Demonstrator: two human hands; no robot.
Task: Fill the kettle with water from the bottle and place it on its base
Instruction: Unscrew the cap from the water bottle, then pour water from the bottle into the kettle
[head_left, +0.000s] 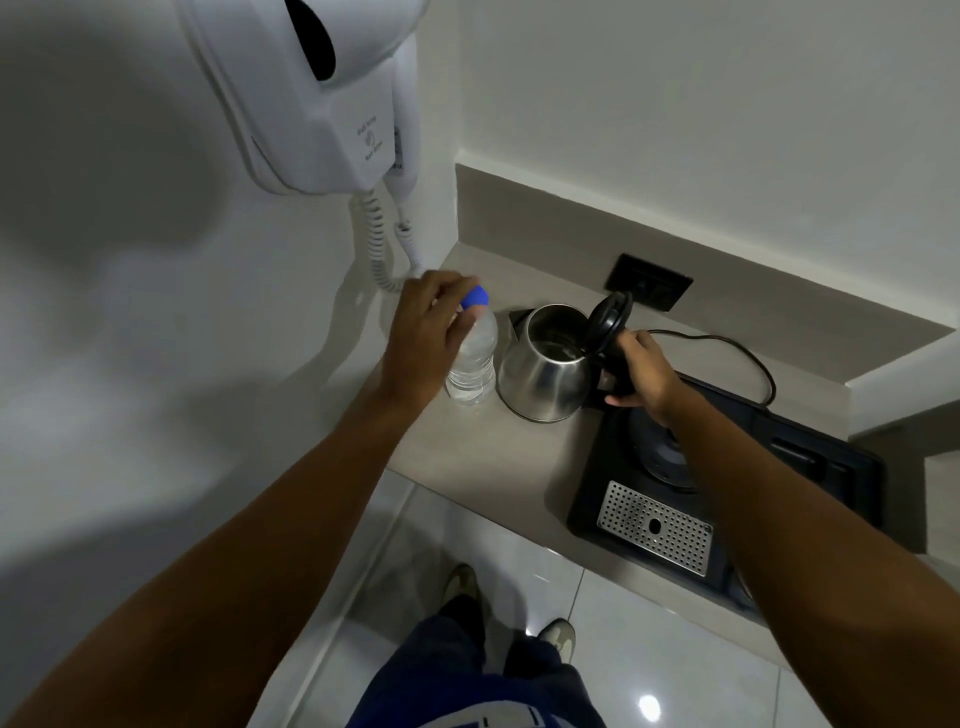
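A steel kettle (543, 371) stands on the beige counter with its black lid (607, 321) flipped up. My right hand (640, 371) is closed around its black handle. Just left of the kettle a clear water bottle (472, 364) stands upright, its blue cap (475, 297) on. My left hand (423, 338) grips the bottle at the neck, fingers wrapped just below the cap. The round kettle base (662, 452) sits on a black tray (592, 499) to the right, partly hidden by my right forearm.
A white wall-mounted hair dryer (317, 98) with a coiled cord (376, 244) hangs above left of the bottle. A black wall socket (648, 282) and the base's cable (748, 353) are behind the kettle. The tray has a perforated metal drip grate (655, 526). The counter edge (467, 499) drops to tiled floor.
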